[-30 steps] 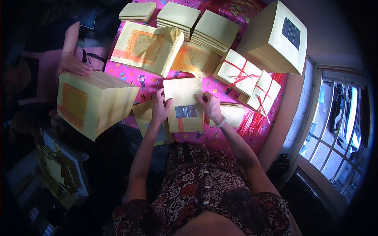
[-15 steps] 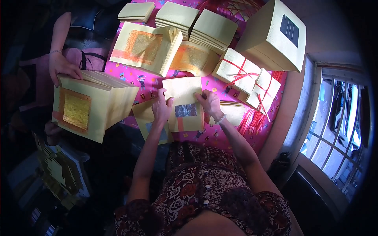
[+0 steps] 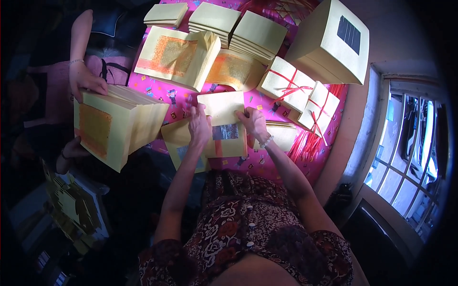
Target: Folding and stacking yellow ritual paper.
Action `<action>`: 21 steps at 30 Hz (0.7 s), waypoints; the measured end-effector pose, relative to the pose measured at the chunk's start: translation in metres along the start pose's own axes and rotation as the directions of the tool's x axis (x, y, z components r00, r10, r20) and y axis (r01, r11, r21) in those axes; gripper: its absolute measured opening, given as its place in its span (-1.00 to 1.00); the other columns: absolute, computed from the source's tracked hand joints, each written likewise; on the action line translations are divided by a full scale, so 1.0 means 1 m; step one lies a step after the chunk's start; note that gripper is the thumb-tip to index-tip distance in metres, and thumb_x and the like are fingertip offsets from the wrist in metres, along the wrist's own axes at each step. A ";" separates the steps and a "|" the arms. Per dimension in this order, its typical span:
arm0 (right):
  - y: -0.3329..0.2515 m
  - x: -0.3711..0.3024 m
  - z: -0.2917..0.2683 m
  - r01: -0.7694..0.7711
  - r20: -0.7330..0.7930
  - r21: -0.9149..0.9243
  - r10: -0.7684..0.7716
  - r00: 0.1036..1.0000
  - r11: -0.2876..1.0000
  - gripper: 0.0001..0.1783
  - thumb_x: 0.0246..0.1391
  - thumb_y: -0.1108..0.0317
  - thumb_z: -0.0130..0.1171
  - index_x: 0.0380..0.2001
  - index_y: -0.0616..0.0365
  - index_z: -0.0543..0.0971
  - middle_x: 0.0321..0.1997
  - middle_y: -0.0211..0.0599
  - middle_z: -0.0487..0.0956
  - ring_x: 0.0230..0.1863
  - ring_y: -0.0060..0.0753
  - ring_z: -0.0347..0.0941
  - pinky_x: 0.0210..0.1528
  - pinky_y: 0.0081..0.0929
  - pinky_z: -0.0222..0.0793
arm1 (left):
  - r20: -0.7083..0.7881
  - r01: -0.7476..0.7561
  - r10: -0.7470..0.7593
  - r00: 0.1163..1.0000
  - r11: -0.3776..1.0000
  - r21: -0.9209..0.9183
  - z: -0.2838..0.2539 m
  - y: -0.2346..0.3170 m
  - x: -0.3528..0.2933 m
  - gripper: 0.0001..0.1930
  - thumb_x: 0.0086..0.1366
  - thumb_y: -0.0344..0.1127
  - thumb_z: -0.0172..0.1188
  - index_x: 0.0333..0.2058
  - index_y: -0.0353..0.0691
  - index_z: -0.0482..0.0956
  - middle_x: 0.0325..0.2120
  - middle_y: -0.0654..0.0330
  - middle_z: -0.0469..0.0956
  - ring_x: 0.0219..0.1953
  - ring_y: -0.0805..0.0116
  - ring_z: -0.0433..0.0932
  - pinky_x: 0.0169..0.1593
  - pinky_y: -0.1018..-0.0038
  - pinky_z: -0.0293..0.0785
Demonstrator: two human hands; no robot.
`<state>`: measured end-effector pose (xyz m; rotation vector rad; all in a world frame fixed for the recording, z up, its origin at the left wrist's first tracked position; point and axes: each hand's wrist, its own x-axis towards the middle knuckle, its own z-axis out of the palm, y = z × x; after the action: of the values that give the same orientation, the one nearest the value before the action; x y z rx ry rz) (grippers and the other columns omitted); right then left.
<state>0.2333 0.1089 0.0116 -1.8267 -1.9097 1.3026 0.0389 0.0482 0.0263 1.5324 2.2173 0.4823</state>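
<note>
A small bundle of cream joss paper (image 3: 221,108), with a silver foil patch on its lower half, lies flat before me. My left hand (image 3: 199,127) is closed on its left edge, fingers curled with the fingertips up. On the opposite edge my right hand (image 3: 255,124) grips with thumb and bent fingers. Another silver-patched sheet (image 3: 177,131) lies partly under my left wrist. Beside my right wrist is a low pile of pale paper (image 3: 281,137), partly covered by that wrist. How many sheets the bundle has I cannot tell.
At left, another person's hands (image 3: 88,85) hold a thick gold-patched paper block (image 3: 112,128). Further back stand paper stacks (image 3: 260,35), red-tied bundles (image 3: 288,83) and a tall block (image 3: 329,43) on the pink patterned tablecloth (image 3: 229,164). A barred window (image 3: 405,143) is at right.
My left hand has shifted slightly right and turned over the bundle's edge, while my right hand stays nearly in place. The other person's block has moved slightly right and tilted.
</note>
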 end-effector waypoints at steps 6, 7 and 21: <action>0.000 0.001 0.004 0.019 -0.013 0.010 -0.018 1.000 1.000 -0.53 0.02 -0.01 0.21 -0.53 0.28 0.54 -0.59 0.00 0.52 -0.53 -0.08 0.48 -0.42 -0.22 0.35 | 0.065 -0.162 0.162 0.985 0.987 -0.009 0.021 -0.007 -0.009 -0.73 0.15 -0.43 0.10 -0.18 -0.24 0.28 -0.28 -0.08 0.36 -0.25 -0.12 0.46 -0.20 0.09 0.38; 0.002 0.001 0.005 0.011 -0.009 0.024 -0.011 1.000 1.000 -0.53 0.03 -0.02 0.22 -0.51 0.27 0.54 -0.59 -0.03 0.51 -0.55 -0.17 0.46 -0.45 -0.26 0.32 | 0.043 -0.183 0.186 0.982 0.981 -0.059 0.021 -0.006 -0.009 -0.73 0.16 -0.41 0.10 -0.18 -0.26 0.27 -0.28 -0.10 0.35 -0.24 -0.13 0.45 -0.19 0.09 0.38; -0.023 -0.026 0.027 0.445 0.010 -0.408 -0.484 0.875 0.797 -0.79 0.09 0.26 0.09 -0.33 0.14 0.38 -0.41 -0.17 0.51 -0.37 -0.11 0.49 -0.31 -0.23 0.41 | 0.053 -0.102 0.102 0.993 0.995 0.006 0.024 0.009 -0.018 -0.69 0.16 -0.35 0.14 -0.18 -0.31 0.25 -0.24 -0.11 0.30 -0.17 -0.17 0.41 -0.13 0.10 0.35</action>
<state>0.2044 0.0774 0.0228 -1.3749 -2.4950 0.6852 0.0639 0.0352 0.0123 1.6499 2.1122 0.4577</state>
